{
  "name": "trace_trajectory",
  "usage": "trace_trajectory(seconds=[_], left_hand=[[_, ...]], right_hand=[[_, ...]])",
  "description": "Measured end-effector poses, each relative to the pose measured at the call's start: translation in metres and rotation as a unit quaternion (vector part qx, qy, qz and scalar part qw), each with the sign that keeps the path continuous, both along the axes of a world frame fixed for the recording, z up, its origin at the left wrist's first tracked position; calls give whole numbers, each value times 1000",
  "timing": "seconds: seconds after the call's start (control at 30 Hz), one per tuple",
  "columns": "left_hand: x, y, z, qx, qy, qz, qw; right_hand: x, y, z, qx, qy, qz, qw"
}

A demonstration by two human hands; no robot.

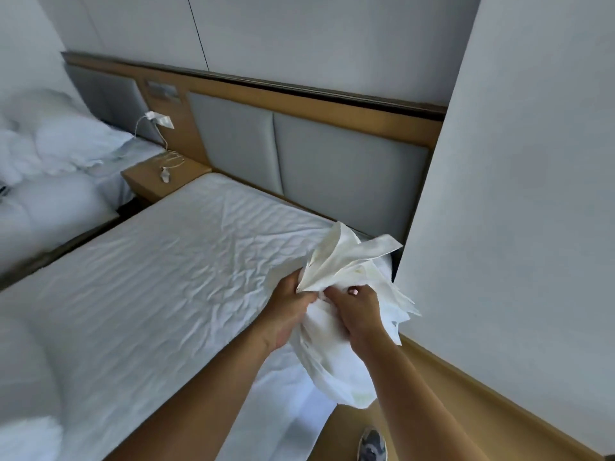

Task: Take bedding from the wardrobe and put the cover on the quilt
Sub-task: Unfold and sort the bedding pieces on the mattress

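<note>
Your left hand (286, 314) and right hand (361, 316) both clutch the bunched cover (336, 374); it hangs below them, corners fanning above, the bed (149, 261) lies to their left

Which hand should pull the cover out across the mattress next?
Left, probably. The left hand grips the bunched cover on the mattress side; the right hand grips it next to the wall, so it suits anchoring.
</note>
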State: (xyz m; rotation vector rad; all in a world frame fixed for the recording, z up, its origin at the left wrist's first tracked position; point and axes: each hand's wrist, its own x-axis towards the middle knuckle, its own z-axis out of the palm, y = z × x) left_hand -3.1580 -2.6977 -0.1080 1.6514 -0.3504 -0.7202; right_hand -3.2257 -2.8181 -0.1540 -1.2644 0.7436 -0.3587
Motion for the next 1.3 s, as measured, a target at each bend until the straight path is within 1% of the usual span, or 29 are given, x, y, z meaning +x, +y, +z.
trace_trajectory(seconds=[0.07, 0.1, 0.17, 0.27, 0.33, 0.4, 0.57, 0.67, 0.73, 0.87, 0.93, 0.97, 1.03, 1.1, 1.17, 1.2, 1.23, 1.3], left_hand=[[27, -27, 1, 38, -46, -34, 998], [39, -39, -2, 64, -71, -35, 995], [62, -60, -7, 86, -105, -32, 990], [94, -83, -11, 74, -85, 2, 994], [121, -96, -7, 39, -42, 33, 998], [154, -109, -4, -17, 23, 59, 998], [235, -131, -12, -124, 168, 84, 974], [293, -135, -35, -148, 223, 108, 958], [338, -136, -51, -153, 251, 103, 950], [435, -138, -77, -147, 285, 83, 943], [490, -136, -87, -128, 271, 94, 949], [520, -134, -91, -114, 250, 105, 956], [583, -126, -92, -75, 187, 132, 971], [651, -113, -93, -11, 103, 164, 981], [715, -97, -95, 76, 14, 190, 979], [744, -90, -100, 123, -15, 202, 972], [767, -84, -107, 157, -30, 209, 965], [795, -79, -124, 181, -26, 203, 962]], right_hand=[[32, -35, 3, 91, -29, 62, 994], [48, -51, 4, 114, -33, 85, 989], [76, -73, 6, 117, -27, 93, 988], [117, -94, 6, 89, -31, 46, 994], [145, -108, 9, 67, -29, 36, 997], [175, -124, 11, 28, -7, 32, 999], [241, -152, 8, -23, 35, 26, 999], [282, -164, -5, -56, 50, 11, 997], [315, -170, -19, -70, 55, -9, 996], [385, -178, -43, -60, 60, -61, 995], [415, -184, -56, -42, 66, -95, 992], [429, -187, -62, -25, 65, -114, 991], [448, -194, -73, 1, 67, -155, 986], [462, -199, -89, 12, 80, -195, 977], [464, -202, -103, 29, 93, -229, 969], [464, -202, -111, 36, 99, -238, 965], [465, -202, -119, 38, 110, -244, 963], [469, -198, -132, 40, 128, -241, 961]])
